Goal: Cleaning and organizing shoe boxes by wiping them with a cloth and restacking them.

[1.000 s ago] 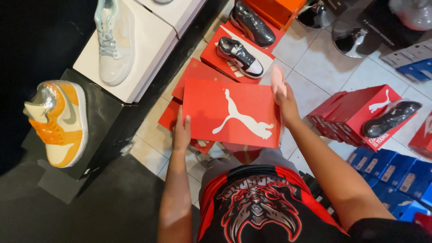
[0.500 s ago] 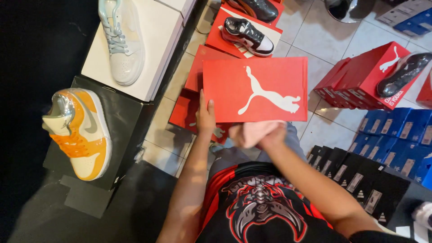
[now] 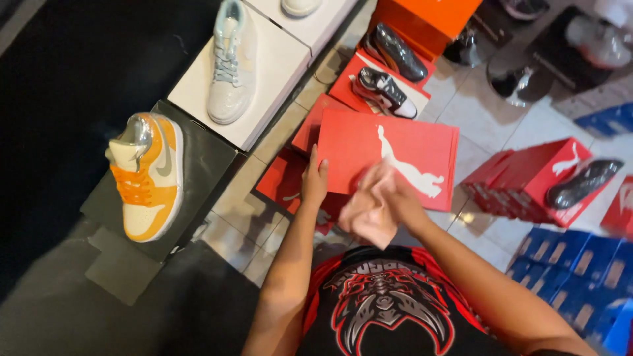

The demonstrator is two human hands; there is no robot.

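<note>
Currently the left hand [image 3: 314, 179] is bracing the red shoebox [image 3: 389, 155] (fingers flat on its near-left edge) while the right hand [image 3: 395, 198], clamped on a pink cloth [image 3: 369, 211], is wiping the lid, likely needing strokes toward the far edge.

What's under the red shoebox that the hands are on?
More red boxes lie under the red shoebox, on the tiled floor. How many, and what they hold, is covered.

Shoe shop. Single wrapped sneakers displayed atop boxes: orange sneaker [image 3: 146, 173] left of red shoebox [image 3: 389, 157], pale blue sneaker [image 3: 230, 62] beyond it; stacked blue boxes [image 3: 580, 264] right.
</note>
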